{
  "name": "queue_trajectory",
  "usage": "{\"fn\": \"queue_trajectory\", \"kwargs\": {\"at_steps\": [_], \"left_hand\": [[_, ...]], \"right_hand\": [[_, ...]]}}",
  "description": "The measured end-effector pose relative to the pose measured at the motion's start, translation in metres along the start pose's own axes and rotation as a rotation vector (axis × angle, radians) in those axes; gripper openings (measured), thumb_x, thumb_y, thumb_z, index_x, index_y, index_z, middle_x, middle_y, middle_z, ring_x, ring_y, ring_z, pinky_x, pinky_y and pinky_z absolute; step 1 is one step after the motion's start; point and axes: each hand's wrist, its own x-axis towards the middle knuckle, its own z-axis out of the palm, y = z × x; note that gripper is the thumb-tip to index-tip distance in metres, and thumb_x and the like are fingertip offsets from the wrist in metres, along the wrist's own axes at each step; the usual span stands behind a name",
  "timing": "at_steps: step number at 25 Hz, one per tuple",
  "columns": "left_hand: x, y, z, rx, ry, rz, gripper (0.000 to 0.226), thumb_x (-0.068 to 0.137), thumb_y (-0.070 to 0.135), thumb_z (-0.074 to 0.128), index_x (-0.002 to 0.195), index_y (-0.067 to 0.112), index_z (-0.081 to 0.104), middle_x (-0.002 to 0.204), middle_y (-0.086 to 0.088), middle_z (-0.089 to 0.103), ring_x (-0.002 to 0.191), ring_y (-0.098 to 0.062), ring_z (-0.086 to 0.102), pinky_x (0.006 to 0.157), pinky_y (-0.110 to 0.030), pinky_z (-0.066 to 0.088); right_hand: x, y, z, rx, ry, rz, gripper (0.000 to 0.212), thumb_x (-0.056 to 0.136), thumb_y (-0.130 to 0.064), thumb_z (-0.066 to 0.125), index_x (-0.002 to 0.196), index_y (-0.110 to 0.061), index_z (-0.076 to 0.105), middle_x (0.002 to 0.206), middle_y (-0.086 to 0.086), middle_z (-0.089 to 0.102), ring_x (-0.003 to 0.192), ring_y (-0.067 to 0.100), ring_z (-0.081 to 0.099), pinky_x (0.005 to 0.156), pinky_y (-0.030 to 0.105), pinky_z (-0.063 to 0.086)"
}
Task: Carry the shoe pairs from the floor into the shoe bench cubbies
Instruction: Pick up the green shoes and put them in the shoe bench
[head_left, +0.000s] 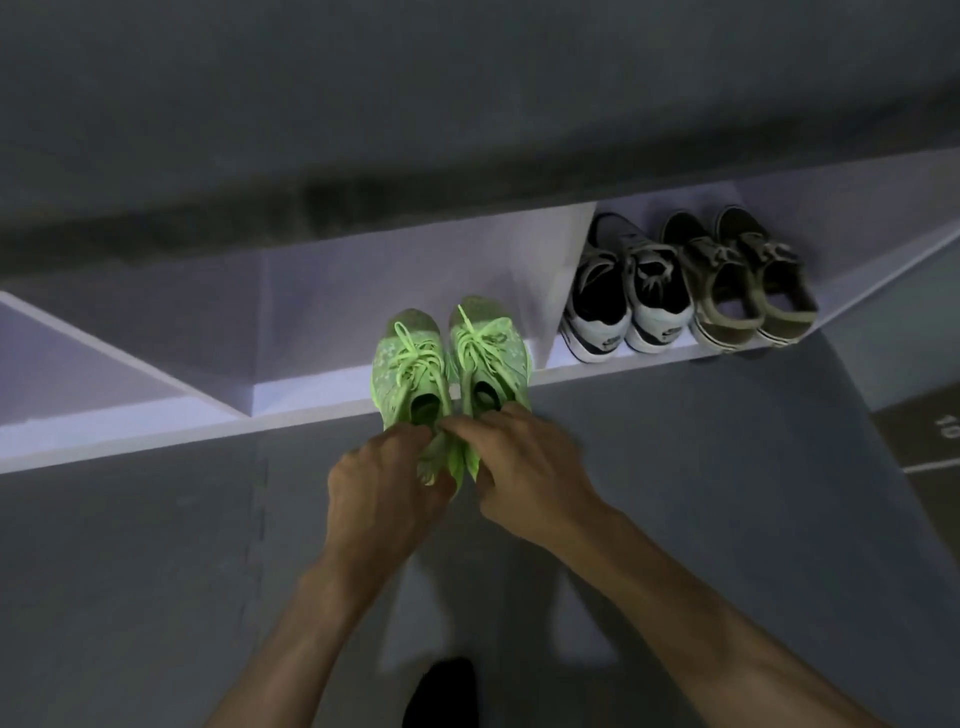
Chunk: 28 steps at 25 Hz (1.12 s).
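Observation:
A pair of bright green sneakers, the left shoe (413, 364) and the right shoe (488, 353), points toes-first into the middle cubby of the white shoe bench (311, 389). Their heels still hang out over the bench's front edge. My left hand (379, 488) grips the heel of the left shoe. My right hand (524, 467) pinches the heel of the right shoe. In the cubby to the right stand a black-and-white sneaker pair (623, 291) and an olive sandal pair (743, 280).
The bench has a left cubby (78, 364) with nothing visible in it. Grey foam floor tiles (156, 571) lie in front of the bench. A dark object (441, 691) shows at the bottom edge, between my forearms. A marked floor panel (930, 431) lies at the right.

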Motion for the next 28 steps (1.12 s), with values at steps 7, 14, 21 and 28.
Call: {"fn": "queue_trajectory", "kwargs": {"at_steps": [7, 14, 21, 28], "left_hand": [[0.085, -0.037, 0.079, 0.016, 0.148, 0.105, 0.024, 0.075, 0.035, 0.072, 0.092, 0.019, 0.067, 0.086, -0.002, 0.067, 0.077, -0.032, 0.064, 0.060, -0.032, 0.037], [0.149, -0.045, 0.115, 0.021, 0.133, 0.071, 0.028, 0.079, 0.038, 0.064, 0.103, 0.024, 0.066, 0.097, 0.001, 0.067, 0.086, -0.026, 0.062, 0.067, -0.033, 0.041], [0.158, -0.045, 0.134, 0.045, 0.181, 0.045, 0.027, 0.079, 0.039, 0.064, 0.100, 0.023, 0.065, 0.091, 0.000, 0.067, 0.080, -0.027, 0.062, 0.062, -0.030, 0.035], [0.155, -0.048, 0.134, 0.015, 0.176, 0.032, 0.028, 0.080, 0.040, 0.063, 0.100, 0.019, 0.063, 0.092, -0.003, 0.065, 0.081, -0.028, 0.060, 0.063, -0.030, 0.035]], "right_hand": [[0.067, 0.070, 0.068, -0.075, 0.113, -0.079, 0.059, 0.069, -0.013, 0.065, 0.126, -0.026, 0.060, 0.101, -0.001, 0.070, 0.096, 0.026, 0.058, 0.071, 0.033, 0.043], [0.117, 0.111, 0.086, -0.142, 0.058, -0.048, 0.059, 0.078, -0.012, 0.063, 0.134, -0.028, 0.051, 0.111, 0.001, 0.068, 0.100, 0.026, 0.054, 0.073, 0.037, 0.044], [0.123, 0.126, 0.101, -0.168, 0.073, 0.026, 0.062, 0.075, -0.014, 0.067, 0.134, -0.026, 0.051, 0.104, 0.003, 0.066, 0.099, 0.027, 0.053, 0.072, 0.036, 0.044], [0.118, 0.125, 0.098, -0.195, 0.024, 0.088, 0.068, 0.077, -0.010, 0.065, 0.140, -0.027, 0.043, 0.111, 0.003, 0.061, 0.104, 0.025, 0.049, 0.077, 0.038, 0.047]]}}
